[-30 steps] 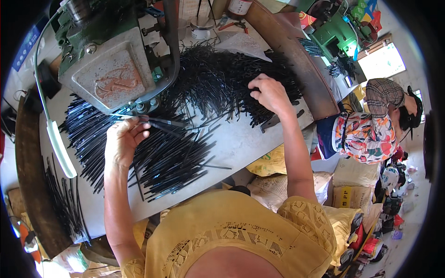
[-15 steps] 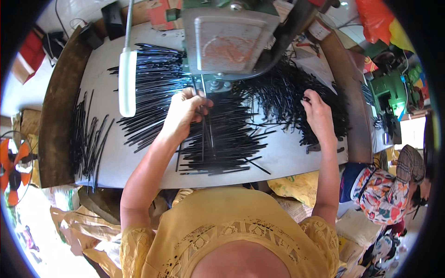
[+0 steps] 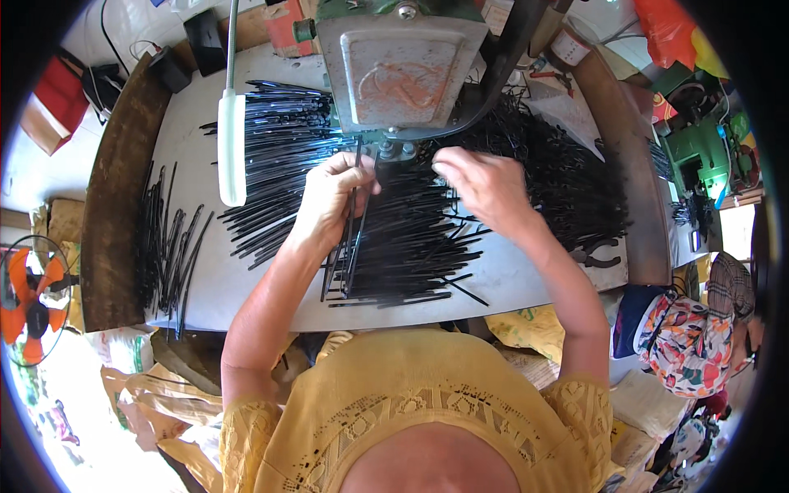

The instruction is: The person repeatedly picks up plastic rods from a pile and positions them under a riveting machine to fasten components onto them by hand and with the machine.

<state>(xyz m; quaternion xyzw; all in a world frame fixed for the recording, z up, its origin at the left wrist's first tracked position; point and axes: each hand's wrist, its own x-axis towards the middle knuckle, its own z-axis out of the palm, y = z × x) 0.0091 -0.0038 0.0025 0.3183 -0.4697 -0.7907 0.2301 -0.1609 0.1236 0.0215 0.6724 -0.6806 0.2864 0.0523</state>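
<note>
Below the head of a green and grey bench machine [image 3: 403, 86], my left hand [image 3: 337, 191] pinches a couple of thin black strips [image 3: 354, 238] upright in front of the tooling. Level with it on the right, my right hand [image 3: 486, 186] has its fingers drawn together, pointing left. It is slightly blurred, and anything between its fingertips is hidden. Under and between the hands lies a middle pile of black strips [image 3: 415, 238]. Another pile of strips [image 3: 275, 152] fans out left of the machine, and a tangled dark heap [image 3: 575, 177] spreads to the right.
A white lamp [image 3: 233, 152] hangs left of the machine. A small bundle of strips [image 3: 168, 255] lies by the raised wooden border [image 3: 115, 205]. Dark pliers [image 3: 597, 255] rest near the right edge. An orange fan [image 3: 33, 300] is at far left; another person [image 3: 690, 337] sits at right.
My right hand has moved left from the right heap toward the machine. My left hand stays in front of the tooling, still pinching strips. The pliers at right are now uncovered.
</note>
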